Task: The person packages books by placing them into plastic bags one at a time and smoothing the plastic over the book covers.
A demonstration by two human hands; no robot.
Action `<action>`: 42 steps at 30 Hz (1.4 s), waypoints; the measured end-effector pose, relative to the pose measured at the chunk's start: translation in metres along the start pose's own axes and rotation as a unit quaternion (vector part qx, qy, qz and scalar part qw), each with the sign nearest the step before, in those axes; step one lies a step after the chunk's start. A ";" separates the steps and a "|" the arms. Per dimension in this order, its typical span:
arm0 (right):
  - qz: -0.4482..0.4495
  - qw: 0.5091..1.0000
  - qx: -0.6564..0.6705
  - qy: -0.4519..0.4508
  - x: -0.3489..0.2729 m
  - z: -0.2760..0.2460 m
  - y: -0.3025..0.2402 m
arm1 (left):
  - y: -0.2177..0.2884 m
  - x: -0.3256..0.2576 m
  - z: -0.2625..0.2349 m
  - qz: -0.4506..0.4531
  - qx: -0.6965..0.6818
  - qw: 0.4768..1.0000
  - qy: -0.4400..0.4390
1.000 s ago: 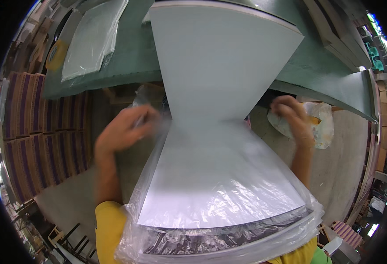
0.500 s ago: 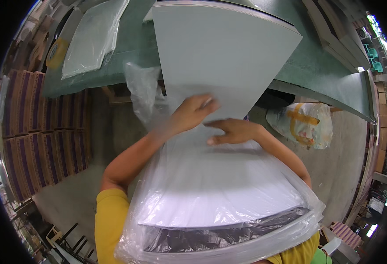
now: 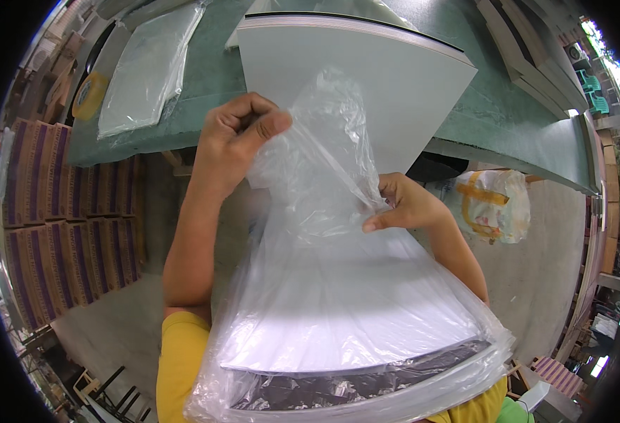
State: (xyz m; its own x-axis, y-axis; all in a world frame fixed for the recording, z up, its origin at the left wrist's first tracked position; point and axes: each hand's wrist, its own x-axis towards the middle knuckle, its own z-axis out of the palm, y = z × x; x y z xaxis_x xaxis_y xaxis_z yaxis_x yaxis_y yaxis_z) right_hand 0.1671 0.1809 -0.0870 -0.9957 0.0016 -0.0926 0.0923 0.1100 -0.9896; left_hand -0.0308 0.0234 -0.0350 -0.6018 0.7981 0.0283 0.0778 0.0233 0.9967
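Note:
My left hand (image 3: 238, 137) is raised with thumb and fingers pinched on the edge of a clear plastic bag (image 3: 327, 134). Lower and to the right, my right hand (image 3: 414, 204) also grips this film between thumb and fingers. The bag stretches up between both hands, crumpled and see-through. Against my body lies a stack of plastic-wrapped white sheets (image 3: 352, 303), a dark strip along its near edge. Behind the film, a large light-grey panel (image 3: 366, 67) slants off the table toward me, with layered edges at its far end.
The green table (image 3: 514, 134) spans the far side. On its left lie flat plastic bags (image 3: 148, 70) and a yellow tape roll (image 3: 90, 95). Brown cartons (image 3: 70, 233) are stacked at left. Boards (image 3: 528, 56) lie far right; a taped plastic bundle (image 3: 489, 204) sits below the table.
Both hands have taken hold of the clear film. My left hand has moved up and left, my right hand slightly right, and the bag now stands raised between them.

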 end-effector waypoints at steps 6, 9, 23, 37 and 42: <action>0.052 0.970 0.234 0.047 0.008 -0.025 -0.016 | 0.003 -0.006 -0.003 -0.045 0.129 0.984 -0.115; -0.054 0.993 0.032 0.102 0.015 -0.017 -0.015 | -0.007 -0.007 -0.012 0.003 0.122 0.990 -0.072; 0.033 0.983 0.162 0.080 0.017 -0.014 -0.038 | 0.013 -0.012 -0.013 0.040 0.253 0.967 -0.017; 0.064 0.964 0.161 0.203 -0.004 -0.025 -0.042 | -0.049 -0.019 -0.102 -0.097 0.125 0.956 0.247; 0.041 0.982 0.076 0.167 0.021 -0.007 -0.037 | 0.011 -0.011 -0.004 -0.048 0.043 0.995 -0.077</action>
State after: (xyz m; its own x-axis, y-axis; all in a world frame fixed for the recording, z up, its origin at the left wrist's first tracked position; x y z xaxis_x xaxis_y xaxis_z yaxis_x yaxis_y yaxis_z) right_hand 0.1431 0.1834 -0.0515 -0.9300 0.3322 -0.1575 0.1482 -0.0532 -0.9875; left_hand -0.0265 0.0118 -0.0240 -0.4814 0.8724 -0.0847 0.0973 0.1493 0.9840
